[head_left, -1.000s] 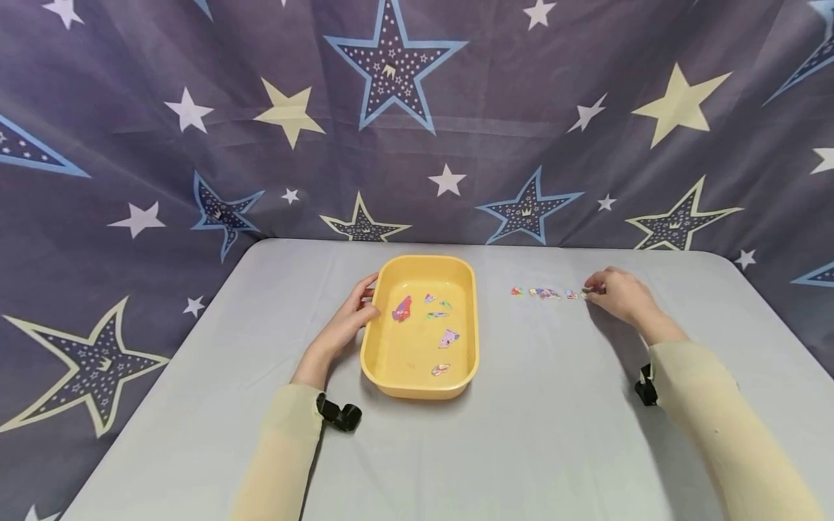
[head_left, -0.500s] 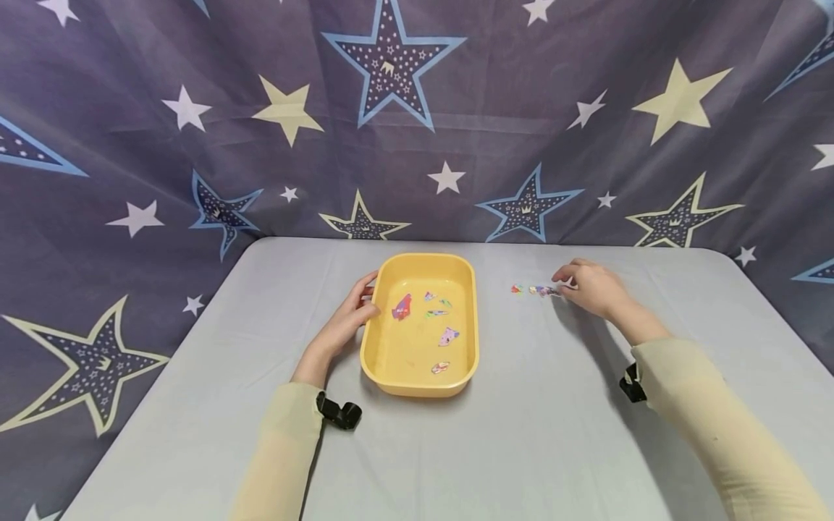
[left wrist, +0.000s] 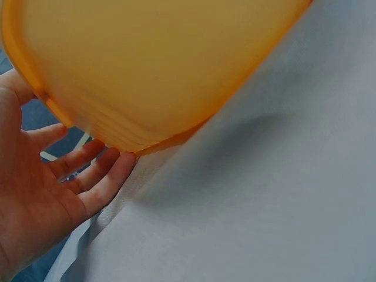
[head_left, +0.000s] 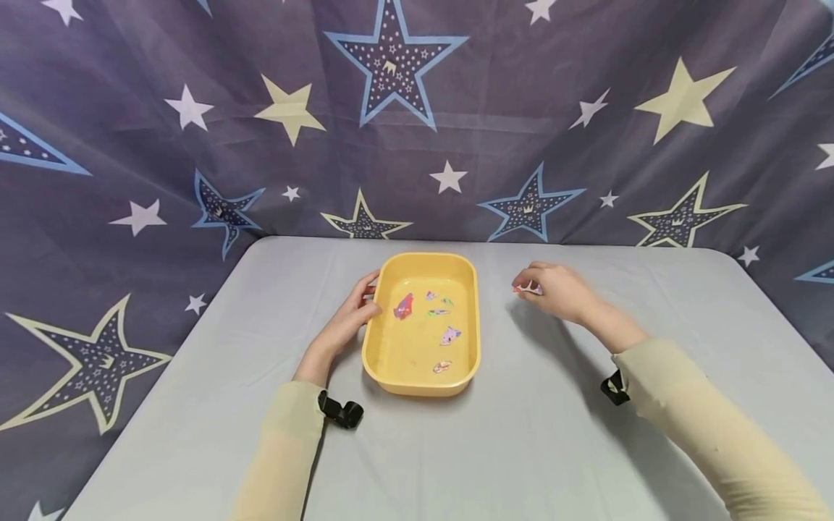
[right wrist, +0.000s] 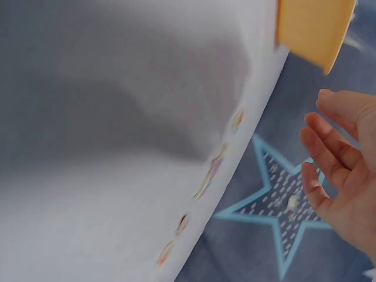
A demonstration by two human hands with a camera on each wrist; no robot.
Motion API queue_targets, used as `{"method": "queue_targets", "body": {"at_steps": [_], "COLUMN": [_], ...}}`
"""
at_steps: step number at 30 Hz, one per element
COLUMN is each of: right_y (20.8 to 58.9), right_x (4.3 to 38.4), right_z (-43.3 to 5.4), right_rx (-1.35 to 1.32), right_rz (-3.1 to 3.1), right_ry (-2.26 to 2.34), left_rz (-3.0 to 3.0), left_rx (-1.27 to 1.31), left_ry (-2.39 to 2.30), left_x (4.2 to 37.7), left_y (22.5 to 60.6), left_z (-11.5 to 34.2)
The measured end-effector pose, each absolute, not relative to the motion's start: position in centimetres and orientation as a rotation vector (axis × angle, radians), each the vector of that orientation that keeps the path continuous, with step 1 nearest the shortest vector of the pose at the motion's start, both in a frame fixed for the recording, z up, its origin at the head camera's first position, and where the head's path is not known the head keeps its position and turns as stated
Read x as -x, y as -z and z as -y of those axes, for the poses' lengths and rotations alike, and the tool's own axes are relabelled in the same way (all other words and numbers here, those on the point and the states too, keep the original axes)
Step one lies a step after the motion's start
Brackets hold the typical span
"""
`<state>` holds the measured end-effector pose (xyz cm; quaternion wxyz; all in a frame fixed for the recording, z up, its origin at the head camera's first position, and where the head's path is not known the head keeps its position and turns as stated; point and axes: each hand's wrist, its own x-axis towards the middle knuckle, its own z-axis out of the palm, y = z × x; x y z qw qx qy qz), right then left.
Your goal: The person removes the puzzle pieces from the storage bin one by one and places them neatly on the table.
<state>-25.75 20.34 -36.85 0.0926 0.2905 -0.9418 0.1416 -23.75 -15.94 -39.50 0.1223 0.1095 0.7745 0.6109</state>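
My left hand (head_left: 345,325) holds the left side of a yellow plastic tray (head_left: 420,391). In the left wrist view its fingertips touch the outer wall (left wrist: 147,82), and the thumb reaches the rim. Several small, irregular, colourful flat pieces lie inside the tray, among them a red and purple piece (head_left: 403,307) and a lilac piece (head_left: 449,336). Right of the tray, my right hand (head_left: 557,289) hovers over a row of similar small pieces (right wrist: 211,170) on the table. Its fingers are loosely bent with nothing between them. In the head view it hides most of that row.
A pale grey cloth covers the table (head_left: 521,434). Behind it hangs a dark curtain (head_left: 417,145) printed with stars, close past the table's far edge. Black straps (head_left: 340,411) with small devices sit on both wrists.
My right hand has moved left along the row of pieces, from its right end toward the tray. The left hand and the tray have stayed in place.
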Motion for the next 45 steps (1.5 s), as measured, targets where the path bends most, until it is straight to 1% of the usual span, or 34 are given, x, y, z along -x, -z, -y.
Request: {"method": "queue_targets", "body": {"at_steps": [12, 23, 36, 43, 45], "right_y": [34.9, 34.6, 36.2, 37.0, 37.1], "right_x": [23.5, 22.5, 21.6, 21.8, 21.9], "right_z": [-16.1, -13.1, -9.9, -9.3, -9.2], "right_rx": [-1.034, -1.184, -1.425, -1.537, -1.557], "right_rz": [2.7, 2.643, 2.723, 2.796, 2.816], "right_ry": [-0.452, -0.503, -0.444, -0.508, -0.495], "left_rz": [-2.264, -2.257, -2.261, -2.257, -2.262], "left_rx": [-0.318, -0.309, -0.317, -0.285, -0.275], "left_ry": [-1.781, -1.793, -1.791, -1.799, -1.792], "left_x": [23.7, 23.7, 23.7, 25.3, 25.4], "left_y": [39.5, 39.4, 39.4, 41.6, 41.7], "left_z": [15.9, 15.8, 15.8, 16.4, 16.4]}}
